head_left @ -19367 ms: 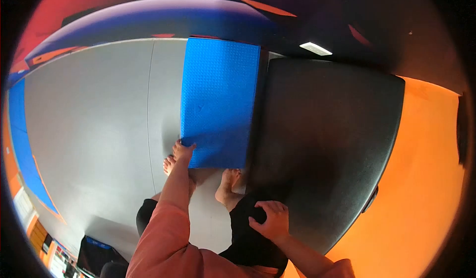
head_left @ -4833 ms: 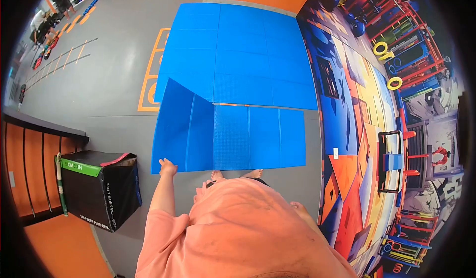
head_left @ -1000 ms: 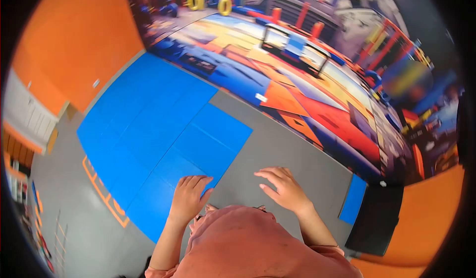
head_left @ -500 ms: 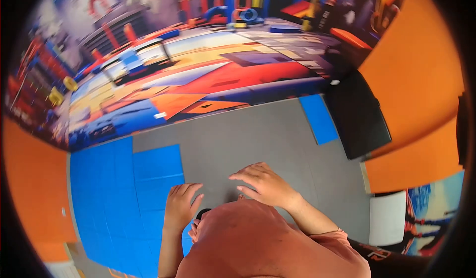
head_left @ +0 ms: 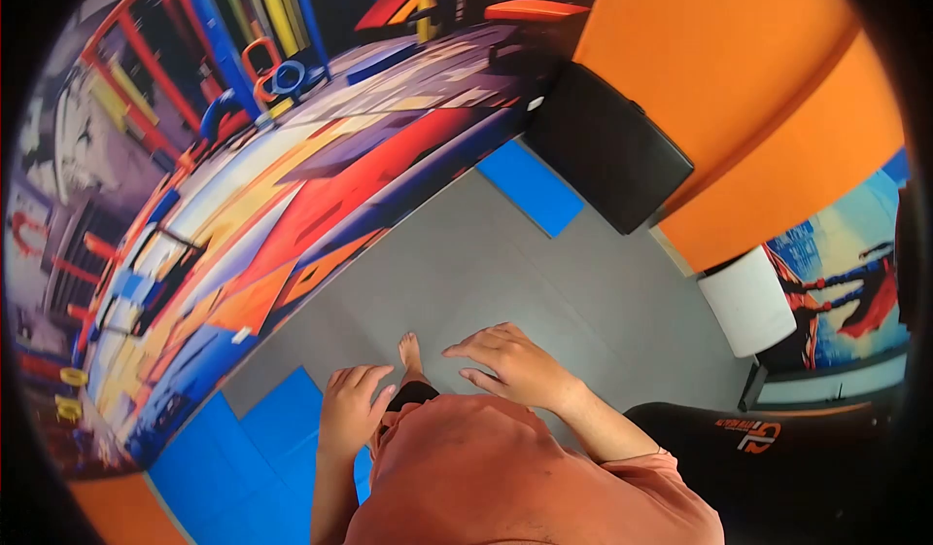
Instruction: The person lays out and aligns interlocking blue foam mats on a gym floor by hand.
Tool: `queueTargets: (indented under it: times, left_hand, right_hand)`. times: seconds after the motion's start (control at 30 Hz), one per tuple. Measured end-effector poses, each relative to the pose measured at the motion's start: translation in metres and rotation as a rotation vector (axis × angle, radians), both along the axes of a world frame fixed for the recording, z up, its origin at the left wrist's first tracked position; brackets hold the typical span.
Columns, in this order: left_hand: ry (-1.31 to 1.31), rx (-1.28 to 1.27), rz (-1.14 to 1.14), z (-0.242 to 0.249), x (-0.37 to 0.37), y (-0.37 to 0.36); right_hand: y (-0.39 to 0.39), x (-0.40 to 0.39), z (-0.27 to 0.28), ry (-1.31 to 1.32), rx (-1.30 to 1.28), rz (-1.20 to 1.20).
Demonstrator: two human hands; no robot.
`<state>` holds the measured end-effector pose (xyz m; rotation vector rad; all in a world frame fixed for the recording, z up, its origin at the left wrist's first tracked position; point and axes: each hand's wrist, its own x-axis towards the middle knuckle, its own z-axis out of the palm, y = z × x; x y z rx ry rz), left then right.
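My left hand point(head_left: 352, 401) is held up in front of my body with its fingers loosely curved and thumb apart, holding nothing. Facing it across a gap, my right hand point(head_left: 517, 362) also has its fingers stretched out and thumb apart, empty. Both are close to the salmon-coloured shirt point(head_left: 525, 467) on my torso. Below, between the hands, a bare foot point(head_left: 409, 352) steps on the grey floor point(head_left: 622, 292). Neither hand touches any object.
Blue mats point(head_left: 224, 457) cover the floor at lower left. Another blue mat point(head_left: 533, 190) lies beside a black padded block point(head_left: 612, 146) against the orange wall point(head_left: 739, 78). At right are a white panel point(head_left: 748, 302) and a black item with a logo point(head_left: 777, 457). A colourful mural point(head_left: 321, 185) covers the left wall.
My view has swung to the right, so the mural and blue mats shift left and the black item with a logo shows more. A bare foot now shows forward. Both hands stay raised and empty.
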<state>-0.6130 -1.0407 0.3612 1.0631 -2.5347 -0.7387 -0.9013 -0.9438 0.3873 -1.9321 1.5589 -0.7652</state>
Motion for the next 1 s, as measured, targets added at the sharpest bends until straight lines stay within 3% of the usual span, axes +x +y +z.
queueTargets:
  times: [0.3,0.5,0.73,1.0]
  left_hand:
    - [-0.020,-0.009,-0.358,0.003,-0.074,-0.163]
    - [-0.035,0.000,-0.648,-0.010,-0.154,-0.219]
    - [-0.036,-0.020,-1.018,-0.013,-0.286,-0.214]
    - [-0.015,-0.040,-1.096,0.006,-0.449,-0.143]
  right_hand:
    - [-0.054,-0.034,0.019,0.048,0.033,-0.410]
    - [-0.049,-0.053,0.021,0.079,0.094,-0.706]
    - [0.014,-0.093,0.010,0.038,0.088,-1.082]
    - [0.116,-0.199,0.012,0.034,0.026,-1.296]
